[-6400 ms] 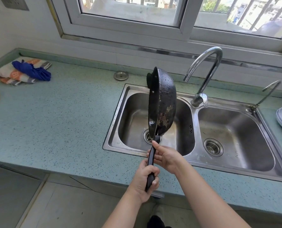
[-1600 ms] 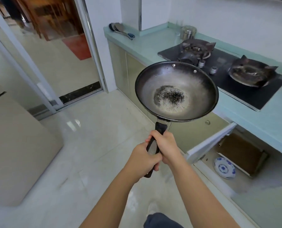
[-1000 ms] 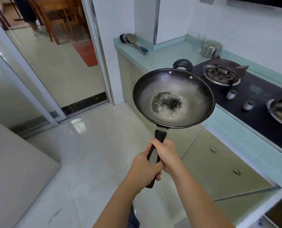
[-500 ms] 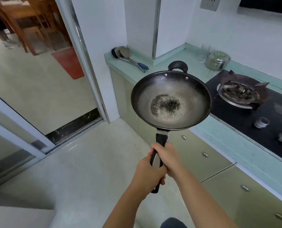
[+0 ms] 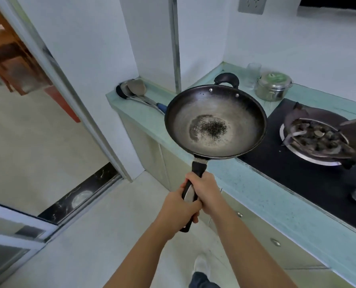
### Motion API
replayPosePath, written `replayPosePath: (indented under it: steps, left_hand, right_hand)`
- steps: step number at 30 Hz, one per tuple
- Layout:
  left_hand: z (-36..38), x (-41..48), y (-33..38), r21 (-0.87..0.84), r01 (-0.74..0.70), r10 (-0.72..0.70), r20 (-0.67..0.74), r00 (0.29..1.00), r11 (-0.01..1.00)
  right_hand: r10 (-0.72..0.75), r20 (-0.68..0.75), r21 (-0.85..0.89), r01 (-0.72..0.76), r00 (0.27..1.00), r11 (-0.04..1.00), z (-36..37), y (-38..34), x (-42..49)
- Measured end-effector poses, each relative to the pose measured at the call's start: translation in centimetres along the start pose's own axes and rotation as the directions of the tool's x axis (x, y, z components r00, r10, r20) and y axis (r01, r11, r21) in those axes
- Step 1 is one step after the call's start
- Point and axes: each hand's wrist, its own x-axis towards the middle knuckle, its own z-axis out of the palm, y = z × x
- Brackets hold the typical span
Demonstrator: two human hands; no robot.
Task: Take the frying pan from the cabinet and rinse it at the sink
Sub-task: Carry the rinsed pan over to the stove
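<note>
dark metal frying pan (image 5: 215,123) is held level at the centre of the frame, above the edge of a teal countertop (image 5: 266,196). its black handle (image 5: 198,168) is grasped by both hands, the right hand (image 5: 206,191) nearer the bowl, the left hand (image 5: 178,210) just below. a gas burner (image 5: 320,138) is seen at right, a steel pot (image 5: 273,86) at upper right, ladles (image 5: 134,89) left of the pan.

A pale teal speckled countertop (image 5: 266,196) runs along the white wall, with a black glass gas hob (image 5: 297,173) set into it. A round burner with a dark metal pan support (image 5: 322,138) sits on the hob. Near the corner, a lidded stainless steel pot (image 5: 273,89) stands just beside a clear drinking glass (image 5: 254,74). At the counter's far end lie metal cooking utensils (image 5: 134,88), perhaps a ladle and a spatula. A grey wall socket (image 5: 252,5) is mounted above.
</note>
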Motion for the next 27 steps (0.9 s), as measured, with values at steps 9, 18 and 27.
replayPosePath:
  steps: [9, 18, 27]
  left_hand:
    - [-2.5, 9.2, 3.7, 0.014, -0.01, 0.008, 0.106, 0.994, 1.0]
    - [-7.5, 17.5, 4.1, 0.067, -0.022, 0.002, 0.284, 0.959, 0.997]
    - [-14.4, 24.6, 4.4, 0.161, -0.089, -0.003, 0.495, 0.869, 0.983]
  right_hand:
    - [-0.009, -0.076, 0.035, 0.012, 0.997, 0.999, 0.4, -3.8, 8.9]
    - [0.042, -0.26, 0.104, -0.016, 0.965, 0.995, 4.1, -5.4, 15.5]
    - [0.105, -0.449, 0.238, 0.006, 0.887, 0.971, 9.9, -7.0, 20.3]
